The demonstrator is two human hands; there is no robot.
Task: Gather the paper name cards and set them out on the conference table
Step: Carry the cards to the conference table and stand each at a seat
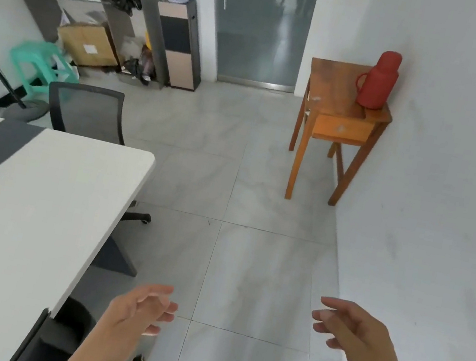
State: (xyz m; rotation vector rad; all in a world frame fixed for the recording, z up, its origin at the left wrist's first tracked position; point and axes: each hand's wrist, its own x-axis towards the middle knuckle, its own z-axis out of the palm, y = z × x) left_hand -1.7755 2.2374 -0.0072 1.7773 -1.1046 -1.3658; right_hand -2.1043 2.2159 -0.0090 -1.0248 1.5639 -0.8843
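Your left hand (140, 309) and right hand (353, 328) hang over the floor tiles (247, 261), fingers loose and spread, holding nothing. You can see the white conference table (37, 192) on your left. No name cards show on it or anywhere else.

You are holding your left hand (140, 309) forward, empty, fingers loosely curled, your right hand (353, 331) raised alongside, well apart, empty, fingers spreading slightly, both forearms bare.
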